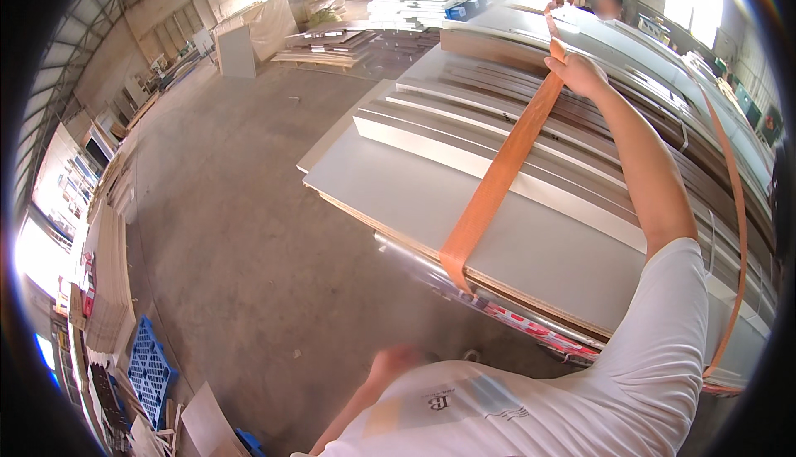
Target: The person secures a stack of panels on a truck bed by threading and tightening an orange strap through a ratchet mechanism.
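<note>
My right hand (582,75) is closed around a flat orange strap (507,173) near the far side of a stack of boards. The strap runs taut across the stack and bends down over its near edge. Beneath it lie long pale strips (464,152) and brown ones, on a wide grey panel (398,190). My left hand (396,363) hangs low beside my body, apart from the stack. Motion smears its fingers, so whether it holds anything does not show.
A second orange strap (736,183) crosses the load farther right. Another person (608,5) is beyond the stack. White panels (423,2) are piled at the back. A blue plastic pallet (151,370) and leaning boards (109,279) line the left side of the concrete floor (240,200).
</note>
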`<state>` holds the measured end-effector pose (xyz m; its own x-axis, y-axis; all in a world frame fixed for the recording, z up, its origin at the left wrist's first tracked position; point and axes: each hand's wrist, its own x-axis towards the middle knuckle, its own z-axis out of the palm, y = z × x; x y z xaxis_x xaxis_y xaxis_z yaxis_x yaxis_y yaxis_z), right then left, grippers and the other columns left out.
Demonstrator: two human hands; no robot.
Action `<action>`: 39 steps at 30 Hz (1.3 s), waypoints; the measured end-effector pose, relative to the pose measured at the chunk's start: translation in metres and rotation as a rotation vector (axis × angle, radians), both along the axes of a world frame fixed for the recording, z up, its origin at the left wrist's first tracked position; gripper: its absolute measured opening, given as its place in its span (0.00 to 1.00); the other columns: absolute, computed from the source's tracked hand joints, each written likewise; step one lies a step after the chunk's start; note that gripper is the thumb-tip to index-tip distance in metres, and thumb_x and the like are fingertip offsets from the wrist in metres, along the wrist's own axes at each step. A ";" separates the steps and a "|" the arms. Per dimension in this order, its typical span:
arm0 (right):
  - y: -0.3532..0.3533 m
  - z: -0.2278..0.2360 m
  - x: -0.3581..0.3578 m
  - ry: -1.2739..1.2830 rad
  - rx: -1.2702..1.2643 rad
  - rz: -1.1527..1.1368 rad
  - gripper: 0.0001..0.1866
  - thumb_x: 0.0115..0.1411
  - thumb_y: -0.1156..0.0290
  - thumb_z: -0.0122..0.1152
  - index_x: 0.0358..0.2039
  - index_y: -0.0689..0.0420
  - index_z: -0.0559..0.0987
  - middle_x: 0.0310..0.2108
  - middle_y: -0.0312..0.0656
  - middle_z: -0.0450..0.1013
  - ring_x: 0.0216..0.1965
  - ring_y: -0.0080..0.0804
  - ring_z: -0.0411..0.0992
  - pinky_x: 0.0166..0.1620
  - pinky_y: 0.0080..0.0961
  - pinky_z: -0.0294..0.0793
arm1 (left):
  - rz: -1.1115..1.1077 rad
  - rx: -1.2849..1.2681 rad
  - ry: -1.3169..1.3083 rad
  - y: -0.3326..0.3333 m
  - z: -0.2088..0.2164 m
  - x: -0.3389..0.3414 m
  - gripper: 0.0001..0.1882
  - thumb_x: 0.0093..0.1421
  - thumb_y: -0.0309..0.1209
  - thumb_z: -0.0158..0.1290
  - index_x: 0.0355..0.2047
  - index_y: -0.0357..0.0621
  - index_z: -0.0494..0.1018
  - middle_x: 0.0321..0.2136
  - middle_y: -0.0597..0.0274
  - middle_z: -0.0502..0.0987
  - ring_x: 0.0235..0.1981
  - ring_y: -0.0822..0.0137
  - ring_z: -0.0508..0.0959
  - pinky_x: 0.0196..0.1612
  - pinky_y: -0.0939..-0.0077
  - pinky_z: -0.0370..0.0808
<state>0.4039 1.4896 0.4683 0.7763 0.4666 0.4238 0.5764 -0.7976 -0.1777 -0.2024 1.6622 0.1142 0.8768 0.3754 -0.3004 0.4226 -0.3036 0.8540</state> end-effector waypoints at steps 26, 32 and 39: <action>0.034 -0.011 0.059 0.353 0.166 0.116 0.31 0.67 0.48 0.59 0.44 0.71 0.82 0.47 0.56 0.80 0.50 0.44 0.77 0.56 0.37 0.71 | 0.139 0.015 0.118 -0.021 -0.012 -0.018 0.20 0.64 0.49 0.60 0.50 0.53 0.82 0.41 0.54 0.85 0.43 0.54 0.85 0.48 0.61 0.80; 0.024 -0.017 0.079 0.352 0.240 0.103 0.33 0.65 0.47 0.59 0.47 0.71 0.81 0.51 0.58 0.78 0.54 0.44 0.76 0.59 0.38 0.69 | 0.031 0.167 0.182 -0.021 0.002 -0.008 0.17 0.64 0.41 0.57 0.49 0.45 0.81 0.41 0.51 0.84 0.41 0.60 0.85 0.46 0.65 0.78; 0.017 -0.009 0.085 0.591 0.287 0.104 0.28 0.67 0.45 0.57 0.49 0.60 0.80 0.47 0.39 0.77 0.46 0.30 0.73 0.53 0.29 0.70 | 0.038 0.096 -0.102 -0.019 0.053 0.023 0.14 0.63 0.31 0.59 0.48 0.44 0.82 0.42 0.52 0.84 0.41 0.60 0.84 0.46 0.65 0.79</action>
<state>0.4890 1.5068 0.4590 0.8734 0.4834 0.0590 0.3880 -0.6175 -0.6843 -0.1799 1.6427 0.1673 0.8858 0.4313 -0.1716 0.3475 -0.3711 0.8611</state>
